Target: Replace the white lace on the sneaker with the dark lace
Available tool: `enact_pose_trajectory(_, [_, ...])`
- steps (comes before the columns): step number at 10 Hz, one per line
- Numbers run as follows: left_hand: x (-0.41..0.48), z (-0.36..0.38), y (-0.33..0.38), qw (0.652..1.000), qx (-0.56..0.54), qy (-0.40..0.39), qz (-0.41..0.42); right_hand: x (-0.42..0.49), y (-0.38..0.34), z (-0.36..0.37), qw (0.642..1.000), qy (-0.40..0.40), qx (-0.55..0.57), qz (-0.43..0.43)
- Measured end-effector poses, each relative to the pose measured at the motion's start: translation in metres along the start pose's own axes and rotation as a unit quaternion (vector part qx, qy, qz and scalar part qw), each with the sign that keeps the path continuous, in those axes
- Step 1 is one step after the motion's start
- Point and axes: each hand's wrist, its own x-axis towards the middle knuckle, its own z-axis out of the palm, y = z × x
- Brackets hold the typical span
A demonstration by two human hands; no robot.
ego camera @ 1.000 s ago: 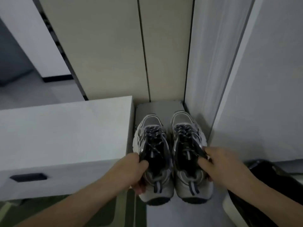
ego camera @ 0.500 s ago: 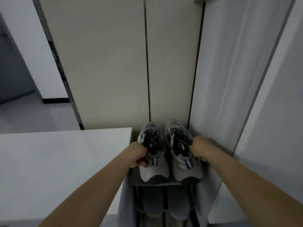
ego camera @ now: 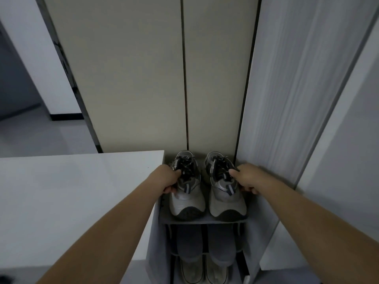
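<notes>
Both hands on the pair, at the fetch-or-stow step

The left hand grips one sneaker at its collar, and the right hand grips the other. Both shoes stand on the shelf between the hands. The laces look dark, though the dim light blurs them. Next probably calls for a firm, level lift.

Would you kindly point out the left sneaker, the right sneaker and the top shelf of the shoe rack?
left sneaker (ego camera: 185,202): head view, on its pale heel.
right sneaker (ego camera: 225,204): head view, on its pale heel.
top shelf (ego camera: 206,220): head view, on the bare front edge between the two heels.
</notes>
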Motion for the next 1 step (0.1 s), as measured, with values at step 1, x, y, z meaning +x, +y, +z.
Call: enact_pose_trajectory(1, [-0.0203, -0.0035, -0.0098, 0.999, 0.022, 0.008, 0.030, -0.0259, 0.0126, 0.0025, 0.994, 0.070, -0.044, -0.070])
